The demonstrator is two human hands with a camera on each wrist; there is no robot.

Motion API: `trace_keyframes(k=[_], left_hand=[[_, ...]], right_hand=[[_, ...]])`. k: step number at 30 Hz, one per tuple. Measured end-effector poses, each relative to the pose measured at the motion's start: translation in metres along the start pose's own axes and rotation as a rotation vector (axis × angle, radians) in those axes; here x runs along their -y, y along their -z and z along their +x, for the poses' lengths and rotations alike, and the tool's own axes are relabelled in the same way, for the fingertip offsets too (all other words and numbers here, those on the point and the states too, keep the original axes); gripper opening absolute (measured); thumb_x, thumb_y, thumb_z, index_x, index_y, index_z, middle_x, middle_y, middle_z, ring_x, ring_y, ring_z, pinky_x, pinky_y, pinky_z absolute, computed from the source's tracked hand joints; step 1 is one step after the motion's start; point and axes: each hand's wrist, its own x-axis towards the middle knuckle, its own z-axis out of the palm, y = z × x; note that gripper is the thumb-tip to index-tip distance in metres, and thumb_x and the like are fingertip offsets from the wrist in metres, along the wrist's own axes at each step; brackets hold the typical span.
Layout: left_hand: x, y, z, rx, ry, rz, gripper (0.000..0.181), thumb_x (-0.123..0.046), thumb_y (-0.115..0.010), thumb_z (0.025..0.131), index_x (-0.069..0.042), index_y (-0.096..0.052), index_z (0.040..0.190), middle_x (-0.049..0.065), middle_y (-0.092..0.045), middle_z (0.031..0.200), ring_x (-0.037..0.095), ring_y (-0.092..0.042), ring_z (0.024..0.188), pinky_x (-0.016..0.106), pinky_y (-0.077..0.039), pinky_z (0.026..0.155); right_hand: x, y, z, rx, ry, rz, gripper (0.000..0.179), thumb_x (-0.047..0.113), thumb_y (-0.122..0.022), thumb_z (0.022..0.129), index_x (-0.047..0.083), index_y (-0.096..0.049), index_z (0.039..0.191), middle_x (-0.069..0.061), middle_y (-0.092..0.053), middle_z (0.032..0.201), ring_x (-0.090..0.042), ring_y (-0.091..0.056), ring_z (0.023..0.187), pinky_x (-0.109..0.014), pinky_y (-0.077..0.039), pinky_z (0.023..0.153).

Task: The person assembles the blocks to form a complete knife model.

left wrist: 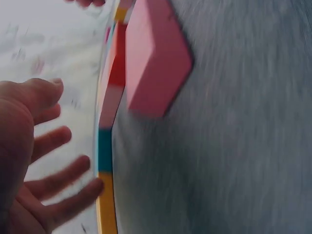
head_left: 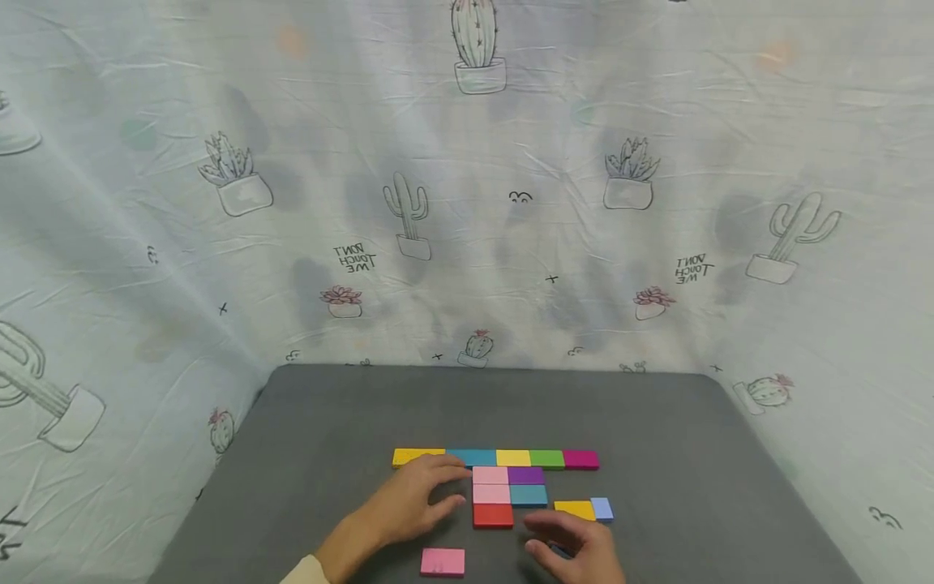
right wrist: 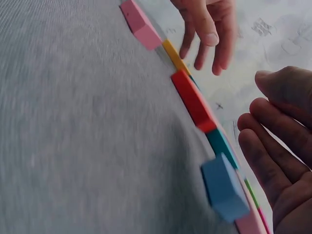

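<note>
My left hand (head_left: 416, 501) hovers with loosely bent, parted fingers, just left of a stack of flat blocks. That stack holds two pink blocks (head_left: 491, 493), a purple one (head_left: 526, 475), a teal one (head_left: 529, 495) and a red one (head_left: 493, 515). Its top touches a long row of blocks, yellow (head_left: 417, 456) at the left end and magenta (head_left: 581, 460) at the right. On the right side, my right hand (head_left: 580, 551) curves over a blue block (right wrist: 224, 187), its fingers holding nothing. A separate pink block (head_left: 443, 561) lies in front of the left hand.
An orange-yellow block (head_left: 575, 509) and a small light blue block (head_left: 601, 508) lie side by side beyond the right hand. The grey table (head_left: 328, 414) meets a cactus-printed cloth (head_left: 467, 268) at its back and sides.
</note>
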Motion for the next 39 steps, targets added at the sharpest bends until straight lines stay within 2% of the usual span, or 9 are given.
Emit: trace_keyframes(k=[2,5,12,17,20,23,28,33,39], left_hand=[[-0.007,-0.004,0.003,0.066,0.014,0.007,0.044,-0.042,-0.076,0.103,-0.027,-0.073,0.144,-0.007,-0.068,0.149,0.019,-0.064,0.138,0.052,-0.054,0.117],[-0.013,-0.008,0.006,0.105,0.012,0.028,0.044,-0.043,-0.075,0.104,-0.028,-0.072,0.144,-0.006,-0.067,0.151,0.018,-0.063,0.139,0.05,-0.055,0.117],[-0.018,-0.012,0.011,0.102,0.048,0.075,0.043,-0.045,-0.077,0.102,-0.031,-0.073,0.143,-0.006,-0.068,0.149,0.017,-0.065,0.137,0.048,-0.057,0.114],[-0.018,-0.016,0.013,0.111,0.041,0.102,0.043,-0.045,-0.078,0.102,-0.03,-0.074,0.142,-0.008,-0.069,0.149,0.015,-0.066,0.137,0.045,-0.057,0.114],[-0.018,-0.016,0.014,0.114,0.024,0.114,0.042,-0.045,-0.078,0.102,-0.029,-0.075,0.141,-0.007,-0.07,0.148,0.015,-0.068,0.134,0.045,-0.059,0.112],[-0.017,-0.016,0.015,0.121,0.014,0.122,0.041,-0.045,-0.078,0.102,-0.029,-0.076,0.14,-0.008,-0.071,0.146,0.015,-0.069,0.131,0.044,-0.06,0.11],[-0.018,-0.016,0.017,0.133,0.004,0.133,0.04,-0.045,-0.078,0.102,-0.03,-0.077,0.139,-0.009,-0.072,0.145,0.014,-0.07,0.128,0.043,-0.06,0.108],[-0.018,-0.018,0.017,0.135,-0.003,0.157,0.039,-0.045,-0.078,0.101,-0.03,-0.077,0.138,-0.011,-0.072,0.144,0.014,-0.07,0.126,0.043,-0.061,0.108],[-0.019,-0.021,0.018,0.116,-0.016,0.191,0.035,-0.045,-0.079,0.101,-0.03,-0.08,0.133,-0.011,-0.074,0.141,0.014,-0.07,0.123,0.042,-0.061,0.107]], right_hand=[[-0.002,0.005,-0.002,-0.017,-0.027,0.016,0.038,0.025,-0.089,0.094,0.006,-0.08,0.125,-0.008,-0.082,0.119,-0.01,-0.078,0.104,-0.025,-0.065,0.091],[-0.004,0.015,-0.005,-0.08,-0.052,0.008,0.037,0.023,-0.09,0.092,0.005,-0.08,0.123,-0.009,-0.082,0.116,-0.009,-0.078,0.099,-0.022,-0.064,0.087],[-0.015,0.048,-0.007,-0.293,-0.083,-0.098,0.032,0.017,-0.093,0.088,0.007,-0.082,0.116,-0.007,-0.083,0.114,-0.011,-0.079,0.097,-0.029,-0.066,0.089],[-0.026,0.069,0.001,-0.367,-0.113,-0.125,0.032,0.014,-0.093,0.088,0.01,-0.082,0.118,-0.005,-0.082,0.116,-0.011,-0.078,0.101,-0.03,-0.066,0.091],[-0.031,0.078,0.007,-0.373,-0.085,-0.142,0.032,0.016,-0.093,0.088,0.011,-0.082,0.118,-0.005,-0.082,0.117,-0.011,-0.077,0.103,-0.028,-0.066,0.091],[-0.036,0.082,0.012,-0.346,-0.046,-0.15,0.032,0.018,-0.093,0.089,0.012,-0.082,0.119,-0.005,-0.082,0.118,-0.009,-0.077,0.103,-0.025,-0.065,0.09],[-0.043,0.086,0.02,-0.322,0.02,-0.117,0.032,0.013,-0.092,0.089,0.012,-0.082,0.119,-0.005,-0.083,0.116,-0.008,-0.078,0.102,-0.017,-0.062,0.089],[-0.045,0.089,0.027,-0.309,0.105,-0.147,0.033,0.011,-0.092,0.088,0.011,-0.082,0.119,-0.006,-0.083,0.116,-0.009,-0.079,0.103,-0.018,-0.062,0.087],[-0.044,0.09,0.029,-0.243,0.067,-0.248,0.035,0.016,-0.094,0.086,0.018,-0.083,0.12,0.003,-0.083,0.116,-0.007,-0.076,0.103,-0.02,-0.061,0.09]])
